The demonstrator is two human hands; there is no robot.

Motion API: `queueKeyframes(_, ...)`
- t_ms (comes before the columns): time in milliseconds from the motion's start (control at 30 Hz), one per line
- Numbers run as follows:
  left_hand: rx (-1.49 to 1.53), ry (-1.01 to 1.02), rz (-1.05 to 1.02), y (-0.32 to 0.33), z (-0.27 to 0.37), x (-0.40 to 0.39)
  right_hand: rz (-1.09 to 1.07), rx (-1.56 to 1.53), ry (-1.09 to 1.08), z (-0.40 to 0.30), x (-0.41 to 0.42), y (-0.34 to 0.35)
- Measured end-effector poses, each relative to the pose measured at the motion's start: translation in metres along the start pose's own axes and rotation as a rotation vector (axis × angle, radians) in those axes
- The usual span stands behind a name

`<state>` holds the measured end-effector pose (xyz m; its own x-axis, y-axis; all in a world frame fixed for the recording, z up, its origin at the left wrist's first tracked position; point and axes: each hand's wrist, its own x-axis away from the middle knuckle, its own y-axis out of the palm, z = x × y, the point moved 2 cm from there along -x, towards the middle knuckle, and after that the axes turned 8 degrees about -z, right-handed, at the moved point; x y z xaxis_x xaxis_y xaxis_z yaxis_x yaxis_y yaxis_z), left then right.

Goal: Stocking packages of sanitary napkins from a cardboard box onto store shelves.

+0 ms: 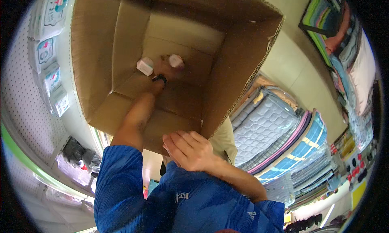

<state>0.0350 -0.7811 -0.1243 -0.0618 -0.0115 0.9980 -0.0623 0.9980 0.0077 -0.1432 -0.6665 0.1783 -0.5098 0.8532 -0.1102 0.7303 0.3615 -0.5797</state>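
A large cardboard box (182,111) stands before me with its top gaping, and I look down into it. My left hand (163,68), with a black band (160,78) at the wrist, reaches deep inside to the bottom. A small white packet (176,60) seems to be between its fingers, though blur softens the grip. Just left of that hand lies a second small white box (145,66). At the near rim, close to my chest, my right hand (190,151) rests with fingers together and bent. Whether those fingers clasp the cardboard is hidden.
To the left, packaged goods (50,50) hang on a white pegboard (18,69). On the right sit stacked quilted mats (264,123) and folded textiles (304,142). Farther right, a rack holds cushions (361,72). Dark plastic bags (79,154) lie at lower left.
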Motion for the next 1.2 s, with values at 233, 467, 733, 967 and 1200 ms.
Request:
queueKeyframes(233, 0.817, -0.519, 0.448, 0.016, -0.106, -0.102, -0.037, 0.036, -0.036, 0.002, -0.001, 0.001)
queueKeyframes(467, 1.318, -0.144, 0.361, 0.02, -0.148, -0.153, -0.015, 0.013, -0.077, 0.001, -0.011, -0.005)
queueKeyframes(733, 1.627, 0.484, 0.203, -0.018, -0.057, -0.048, 0.002, 0.053, -0.036, 0.003, -0.013, 0.003)
queueKeyframes(967, 1.242, 1.051, 0.176, -0.055, -0.022, 0.175, 0.023, 0.135, 0.046, -0.018, -0.008, 0.005)
queueKeyframes(1200, 1.662, 1.732, -0.134, 0.055, -0.088, 0.33, 0.261, -0.59, 0.656, -0.032, 0.006, 0.007)
